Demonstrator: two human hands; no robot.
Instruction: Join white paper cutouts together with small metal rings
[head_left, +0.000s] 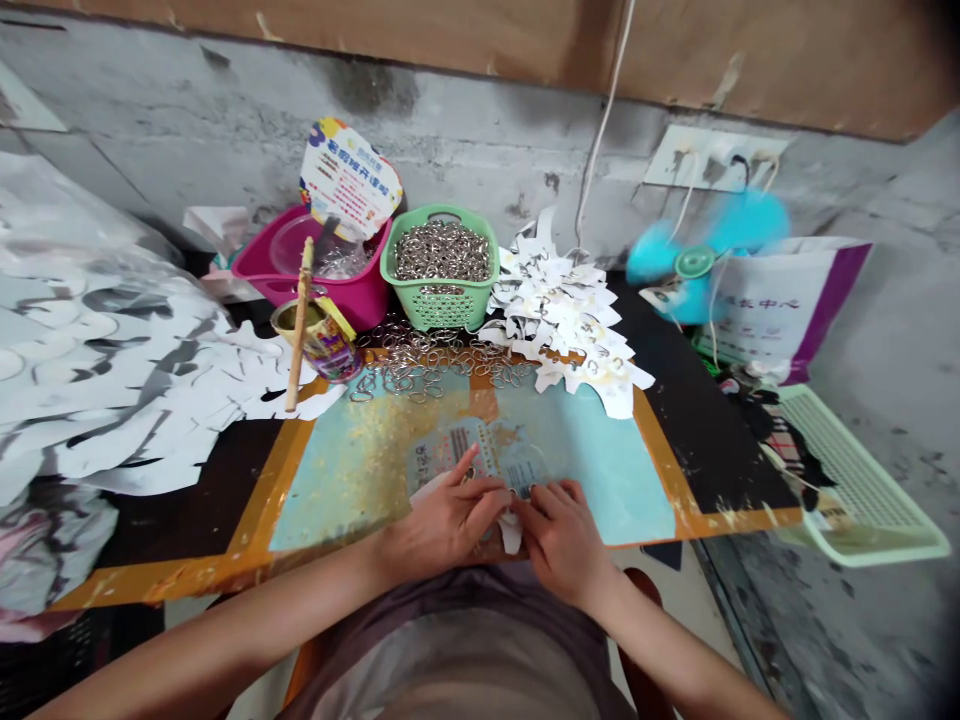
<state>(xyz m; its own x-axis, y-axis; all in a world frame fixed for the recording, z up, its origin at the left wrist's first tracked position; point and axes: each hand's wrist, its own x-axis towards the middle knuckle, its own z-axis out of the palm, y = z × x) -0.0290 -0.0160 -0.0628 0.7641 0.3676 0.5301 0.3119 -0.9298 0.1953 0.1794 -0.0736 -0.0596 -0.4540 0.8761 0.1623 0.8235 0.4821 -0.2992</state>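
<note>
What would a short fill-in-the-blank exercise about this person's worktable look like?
The green plastic basket is heaped with metal ____.
The person's left hand and right hand meet over a board with a pale ____ centre.
The desk fan stands to the person's ____.

Missing words: rings, blue, right.

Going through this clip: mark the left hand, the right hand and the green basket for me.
left hand (446, 525): head view, on the back of the hand.
right hand (562, 535): head view, on the back of the hand.
green basket (439, 310): head view, on its front wall.
</note>
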